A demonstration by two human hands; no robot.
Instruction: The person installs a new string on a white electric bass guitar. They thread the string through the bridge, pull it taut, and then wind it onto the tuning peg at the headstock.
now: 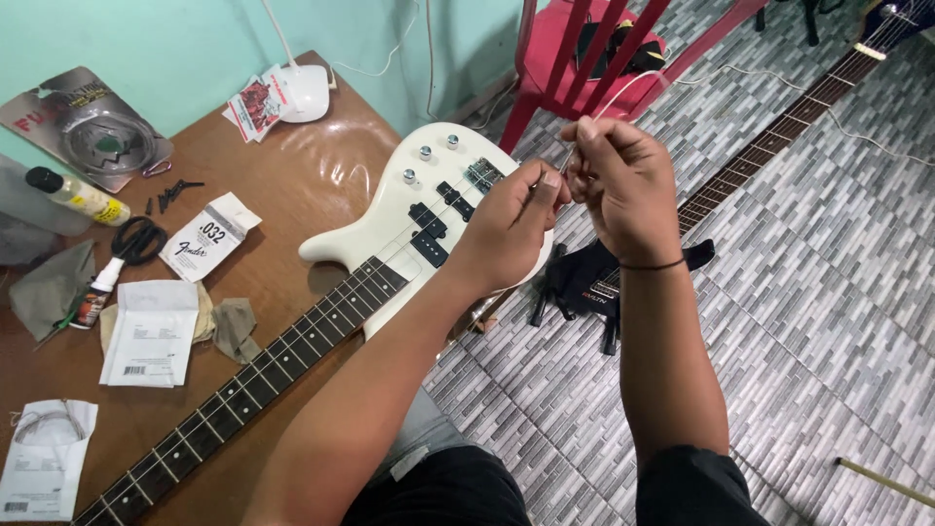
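1. We work over a brown wooden desk (pixel 292 166) set against a pale green wall, with a grey patterned tile floor (pixel 828 292) under and to the right of our hands.
2. Our left hand (pixel 511 229) is closed, its fingertips pinching a thin string (pixel 568 156); our right hand (pixel 623 185) is closed just beside it, thumb and forefinger pinching the same string a little higher. The two hands nearly touch.
3. The string is held in the air above the lower edge of the white bass guitar (pixel 409 224), whose body lies just left of our hands and whose dark neck (pixel 243 390) runs down towards the lower left across the desk.
4. To do this well, we judge that both pinches should stay firm and close together, so the thin wire neither kinks nor springs loose.
5. We would keep it clear of the bridge (pixel 482 173) and knobs (pixel 426 153) behind our left hand, to spare the white finish.
6. Well to the left lie string packets (pixel 209 237), scissors (pixel 136 239), a small bottle (pixel 78 195) and cloths (pixel 49 287).
7. Beyond our right hand, a second guitar neck (pixel 779 136) lies on the floor near a red chair (pixel 584 49).
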